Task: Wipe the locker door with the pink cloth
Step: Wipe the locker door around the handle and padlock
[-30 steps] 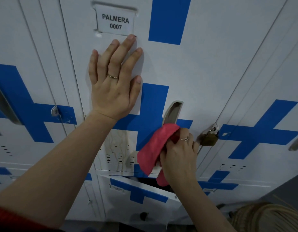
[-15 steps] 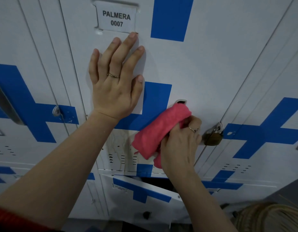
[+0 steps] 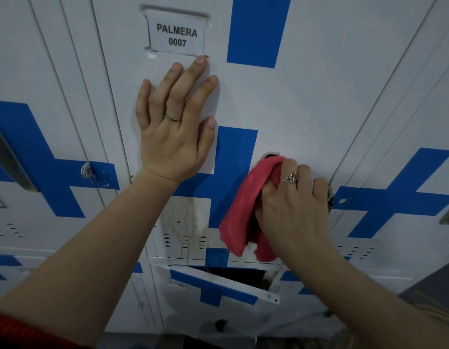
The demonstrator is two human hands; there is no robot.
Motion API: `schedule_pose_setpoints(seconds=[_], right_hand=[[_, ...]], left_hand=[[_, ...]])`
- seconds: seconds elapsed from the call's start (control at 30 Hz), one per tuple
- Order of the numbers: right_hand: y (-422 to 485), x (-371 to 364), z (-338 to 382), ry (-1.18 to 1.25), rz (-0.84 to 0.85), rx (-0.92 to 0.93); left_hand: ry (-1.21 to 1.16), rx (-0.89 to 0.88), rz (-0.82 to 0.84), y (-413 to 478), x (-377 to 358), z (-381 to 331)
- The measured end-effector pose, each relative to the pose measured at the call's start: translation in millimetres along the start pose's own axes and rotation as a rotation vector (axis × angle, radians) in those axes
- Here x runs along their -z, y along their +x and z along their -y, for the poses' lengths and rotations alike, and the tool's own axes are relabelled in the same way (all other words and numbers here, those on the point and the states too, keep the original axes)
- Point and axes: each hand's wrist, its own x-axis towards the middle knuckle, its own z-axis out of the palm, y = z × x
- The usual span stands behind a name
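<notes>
The white locker door with blue cross stripes fills the middle of the view, labelled "PALMERA 0007". My left hand lies flat on the door just below the label, fingers spread. The pink cloth is bunched in my right hand, which presses it against the door at the recessed handle. The cloth and hand hide most of the handle and the padlock on the right. Brownish drip stains mark the door's lower left, above the vent slots.
Neighbouring lockers stand at the left and right. Below, a lower locker door hangs ajar with a dark gap behind it. A latch tab sticks out on the left locker.
My right hand has slid the cloth up and to the right, over the recessed handle and the padlock. My left hand stays flat in place.
</notes>
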Motion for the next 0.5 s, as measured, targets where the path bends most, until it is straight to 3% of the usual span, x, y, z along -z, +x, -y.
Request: schedule_pose_setpoints(seconds=[0.17, 0.5], right_hand=[[6, -1, -15, -0.073, 0.061, 0.189], [17, -1, -21, 0.299, -0.117, 0.067]], left_hand=[[-0.004, -0.001, 0.012, 0, 2, 0], [-0.003, 0.004, 0.01, -1, 1, 0]])
